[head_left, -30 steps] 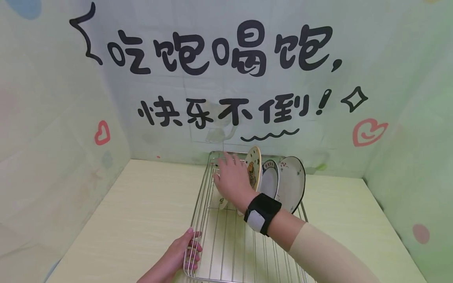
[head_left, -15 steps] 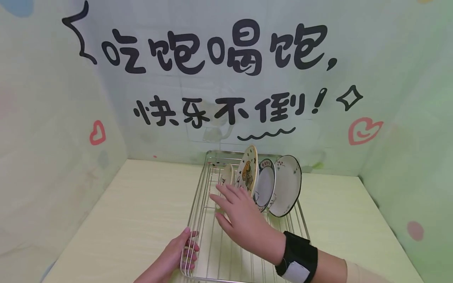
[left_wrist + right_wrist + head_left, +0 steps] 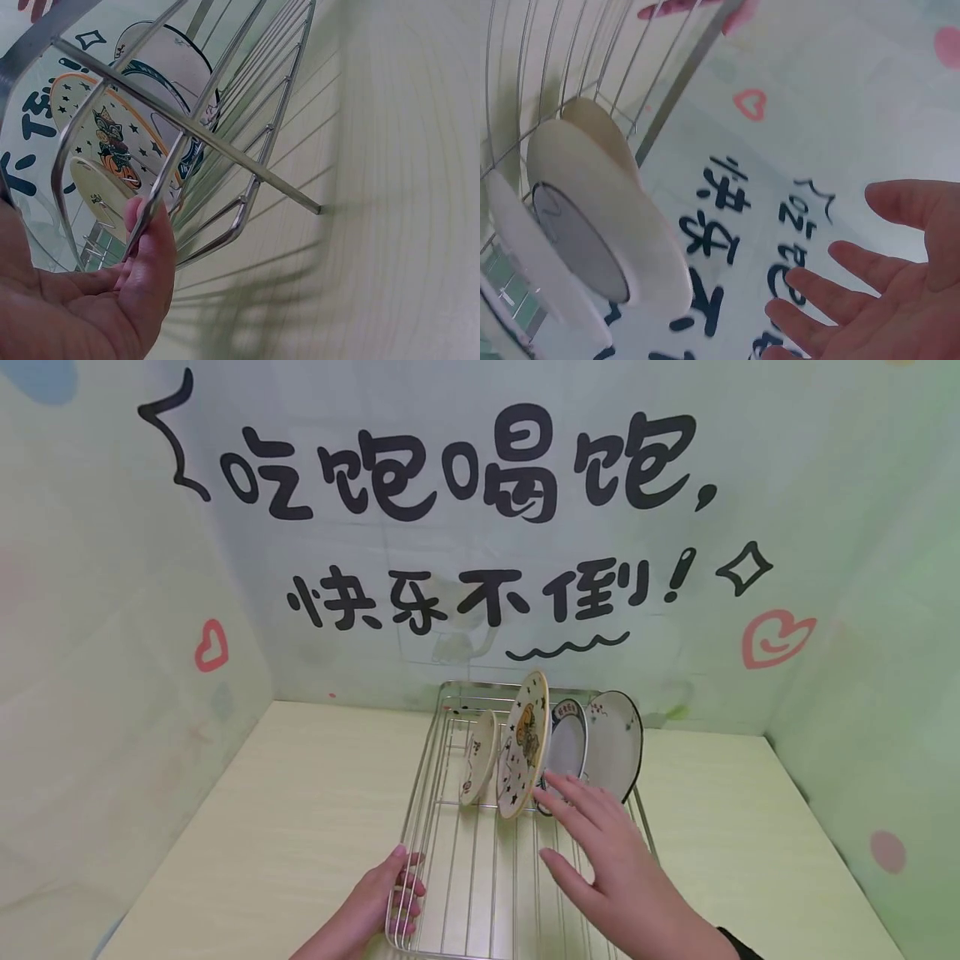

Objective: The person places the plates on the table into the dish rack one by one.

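My left hand (image 3: 378, 893) grips the near left side of a wire dish rack (image 3: 480, 684), its fingers curled round the bars. My right hand (image 3: 626, 877) hangs over the right part of the rack, fingers spread, holding nothing. Towards the rack's back a row of dishes stands on edge. Leftmost is a small cream dish (image 3: 478, 760), then a larger orange-rimmed plate (image 3: 519, 752) with stars and a cartoon figure. Partly hidden behind it is a dark-rimmed plate (image 3: 570, 739). At the right end a white plate (image 3: 615, 743) with a black rim stands, its bottom hidden by my right hand.
The rack lies on a pale wood-look table (image 3: 300, 793). A printed cloth (image 3: 360, 552) with large black writing closes off the back, and similar cloth walls rise on both sides.
My right hand has drawn back from the left side of the row towards the near right, uncovering the small cream dish. My left hand keeps its grip on the rack.
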Demonstrator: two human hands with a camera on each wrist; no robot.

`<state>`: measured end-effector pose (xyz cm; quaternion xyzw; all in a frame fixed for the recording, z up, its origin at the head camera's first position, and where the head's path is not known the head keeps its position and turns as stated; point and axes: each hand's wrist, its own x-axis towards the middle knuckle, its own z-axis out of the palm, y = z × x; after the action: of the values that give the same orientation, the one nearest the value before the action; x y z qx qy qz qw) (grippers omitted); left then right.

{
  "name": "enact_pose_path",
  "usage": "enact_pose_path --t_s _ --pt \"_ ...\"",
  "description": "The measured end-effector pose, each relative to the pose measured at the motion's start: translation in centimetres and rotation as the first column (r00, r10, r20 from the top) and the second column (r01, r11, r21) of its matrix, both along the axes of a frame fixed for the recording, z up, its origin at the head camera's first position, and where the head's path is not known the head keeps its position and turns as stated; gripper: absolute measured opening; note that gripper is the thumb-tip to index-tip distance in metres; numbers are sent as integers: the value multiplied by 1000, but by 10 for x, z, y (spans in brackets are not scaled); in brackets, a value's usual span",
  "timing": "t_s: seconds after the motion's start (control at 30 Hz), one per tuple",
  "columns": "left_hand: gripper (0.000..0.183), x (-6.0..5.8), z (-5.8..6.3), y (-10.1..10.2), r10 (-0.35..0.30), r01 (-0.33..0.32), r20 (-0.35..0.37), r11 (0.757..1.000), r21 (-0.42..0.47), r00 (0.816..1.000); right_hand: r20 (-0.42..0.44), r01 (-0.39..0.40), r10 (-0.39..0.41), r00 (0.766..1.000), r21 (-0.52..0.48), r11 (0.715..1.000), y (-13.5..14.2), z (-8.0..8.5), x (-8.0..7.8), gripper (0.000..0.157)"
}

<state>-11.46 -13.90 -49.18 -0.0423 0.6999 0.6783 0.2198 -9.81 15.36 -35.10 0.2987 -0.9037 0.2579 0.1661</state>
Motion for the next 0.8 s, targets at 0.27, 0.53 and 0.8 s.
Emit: enact_pose_path --t_s 0.27,0.53,0.8 --pt "72 0 0 1 1 -1 8 1000 -7 1000 63 67 -59 996 -134 989 55 2 8 64" --pt "74 0 -2 1 10 -10 1 1000 4 1000 167 287 -261 951 -158 945 95 -10 10 60" --pt "74 0 0 1 9 -9 4 1000 -1 1000 179 381 -356 917 -139 914 127 -38 2 58"
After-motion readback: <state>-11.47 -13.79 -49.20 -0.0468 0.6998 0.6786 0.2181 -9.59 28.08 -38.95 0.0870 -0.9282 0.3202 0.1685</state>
